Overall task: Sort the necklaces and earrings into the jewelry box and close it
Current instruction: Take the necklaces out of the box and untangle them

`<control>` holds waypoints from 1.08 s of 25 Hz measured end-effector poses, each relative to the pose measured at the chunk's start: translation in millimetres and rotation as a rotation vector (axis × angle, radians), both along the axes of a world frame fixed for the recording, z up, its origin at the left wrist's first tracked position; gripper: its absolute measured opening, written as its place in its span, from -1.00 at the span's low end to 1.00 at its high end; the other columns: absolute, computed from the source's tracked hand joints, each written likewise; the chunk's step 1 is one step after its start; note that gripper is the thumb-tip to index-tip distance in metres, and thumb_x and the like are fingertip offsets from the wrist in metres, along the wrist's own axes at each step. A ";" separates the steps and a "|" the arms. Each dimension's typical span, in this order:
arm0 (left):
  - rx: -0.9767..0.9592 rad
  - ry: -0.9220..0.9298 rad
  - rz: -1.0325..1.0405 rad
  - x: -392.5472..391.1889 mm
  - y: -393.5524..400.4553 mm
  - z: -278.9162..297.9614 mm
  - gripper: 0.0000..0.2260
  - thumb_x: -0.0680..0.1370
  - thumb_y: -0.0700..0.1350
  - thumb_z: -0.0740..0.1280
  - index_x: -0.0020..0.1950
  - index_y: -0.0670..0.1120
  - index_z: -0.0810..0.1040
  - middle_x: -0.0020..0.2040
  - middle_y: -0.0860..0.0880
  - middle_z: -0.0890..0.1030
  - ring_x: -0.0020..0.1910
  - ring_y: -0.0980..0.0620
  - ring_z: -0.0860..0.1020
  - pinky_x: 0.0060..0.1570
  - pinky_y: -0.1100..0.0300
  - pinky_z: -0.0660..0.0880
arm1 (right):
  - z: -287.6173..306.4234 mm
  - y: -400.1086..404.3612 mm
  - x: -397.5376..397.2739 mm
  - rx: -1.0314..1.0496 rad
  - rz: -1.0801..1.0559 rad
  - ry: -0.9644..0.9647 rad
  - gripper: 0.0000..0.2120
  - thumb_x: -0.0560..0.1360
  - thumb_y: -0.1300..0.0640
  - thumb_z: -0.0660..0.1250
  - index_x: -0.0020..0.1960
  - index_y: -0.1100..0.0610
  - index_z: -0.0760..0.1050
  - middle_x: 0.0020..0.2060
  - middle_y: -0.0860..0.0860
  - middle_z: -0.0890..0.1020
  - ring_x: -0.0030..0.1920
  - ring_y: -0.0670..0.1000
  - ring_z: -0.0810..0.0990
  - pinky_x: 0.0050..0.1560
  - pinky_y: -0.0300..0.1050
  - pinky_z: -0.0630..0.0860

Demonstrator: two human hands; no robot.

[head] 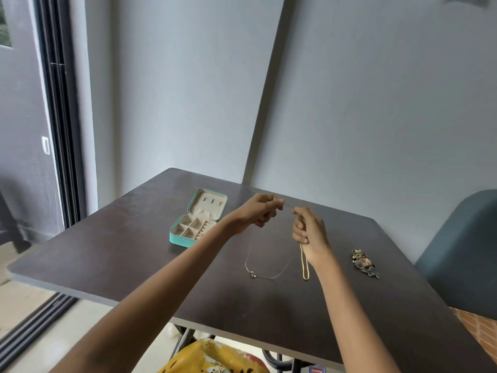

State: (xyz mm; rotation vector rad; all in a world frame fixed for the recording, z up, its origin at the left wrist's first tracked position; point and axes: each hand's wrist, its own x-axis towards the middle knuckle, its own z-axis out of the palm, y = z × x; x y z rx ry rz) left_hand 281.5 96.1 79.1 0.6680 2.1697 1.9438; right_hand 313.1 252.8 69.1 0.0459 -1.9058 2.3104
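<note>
- While both of my hands are raised above the worktop (107, 251), the left hand (259, 211) is curled with thumb and forefinger pinched on one end of a thin silver necklace (266, 275), and the right hand (309, 232) is closed in a loose fist, pinching the other end near the clasp.
- Its fine chain droops in a loop between the hands, and the small pendant (253, 275) hangs at the bottom, close to the worktop or touching it; I cannot tell which.
- A yellow chain (305, 265) also trails down from the right fist, so that hand seems to be carrying two things at once.
- Left of the hands, the teal jewelry box (197, 219) lies open on the worktop, lid back, its compartments facing up.
- To the right, well apart from the box, lie ornate earrings (364, 263), not yet sorted.
- Risk, as I judge it: the two chains could tangle in the right fist, since they run out of the same grip.
- Such a thin chain may slip from a fingertip pinch and pool on the worktop.
- Dragging the loop towards the box could snag the pendant on the box's edge or a divider.
- Any chain left draped over the rim would stop the lid shutting cleanly.
</note>
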 end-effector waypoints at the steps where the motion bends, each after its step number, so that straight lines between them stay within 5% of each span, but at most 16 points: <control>1: -0.011 -0.008 0.026 -6.0 1.7 -7.7 -0.78 0.60 -0.02 0.22 -0.20 -0.07 0.45 -0.42 0.02 0.35 -0.51 0.13 0.26 -0.52 0.33 0.21 | -6.2 0.0 -7.0 0.011 -0.033 -0.026 -0.89 0.50 0.23 0.22 -0.21 0.18 0.42 -0.51 -0.02 0.27 -0.63 -0.13 0.16 -0.63 -0.34 0.06; 7: -0.319 0.114 0.308 -58.4 20.8 -58.7 -0.81 0.55 -0.06 0.30 -0.19 -0.13 0.53 -0.26 -0.11 0.55 -0.27 0.03 0.46 -0.20 0.16 0.42 | -33.9 2.4 -58.4 0.220 -0.137 -0.204 -0.86 0.48 0.25 0.28 -0.26 0.17 0.44 -0.48 0.03 0.43 -0.52 -0.06 0.38 -0.50 -0.24 0.43; 12: -0.655 0.242 0.486 -100.8 36.4 -87.2 -0.80 0.54 0.02 0.30 0.00 -0.10 0.57 0.09 -0.13 0.49 0.15 -0.09 0.41 0.15 0.04 0.38 | -50.2 14.2 -109.1 0.856 -0.211 -0.241 -0.58 0.43 0.08 0.34 -0.58 0.09 0.38 -0.49 -0.02 0.48 -0.30 0.10 0.48 -0.10 -0.07 0.40; 17: -0.859 0.365 0.494 -120.8 40.0 -103.5 -0.79 0.55 0.06 0.25 0.08 0.01 0.57 0.14 -0.06 0.44 0.21 -0.07 0.35 0.17 0.09 0.25 | -60.5 23.3 -136.7 1.311 -0.236 -0.263 -0.73 0.50 -0.06 0.26 -0.30 0.01 0.56 0.09 -0.05 0.64 0.23 0.11 0.48 0.23 0.00 0.27; 20: -0.862 0.370 0.452 -130.9 41.3 -106.3 -0.77 0.56 0.04 0.23 0.16 0.02 0.52 0.18 -0.06 0.43 0.25 -0.07 0.33 0.21 0.07 0.21 | -65.2 26.7 -144.5 1.407 -0.244 -0.235 -0.78 0.51 -0.08 0.25 -0.04 -0.04 0.64 0.13 -0.03 0.62 0.25 0.10 0.44 0.20 -0.02 0.26; 23: -0.770 0.352 0.411 -133.0 39.1 -107.2 -0.74 0.55 -0.08 0.19 0.23 0.04 0.46 0.25 -0.05 0.39 0.31 -0.05 0.29 0.28 0.04 0.17 | -63.6 27.1 -141.4 1.405 -0.290 -0.180 -0.81 0.49 -0.04 0.27 -0.05 -0.05 0.64 0.06 -0.02 0.64 0.20 0.11 0.46 0.14 -0.02 0.26; 27: -0.641 0.329 0.374 -126.4 34.4 -101.0 -0.67 0.45 -0.27 0.16 0.06 0.05 0.57 0.30 -0.01 0.37 0.35 -0.03 0.26 0.31 0.03 0.12 | -56.5 22.8 -108.0 1.258 -0.412 0.010 -0.68 0.49 0.22 0.14 0.00 -0.04 0.62 0.05 0.02 0.60 0.19 0.11 0.45 0.14 -0.03 0.26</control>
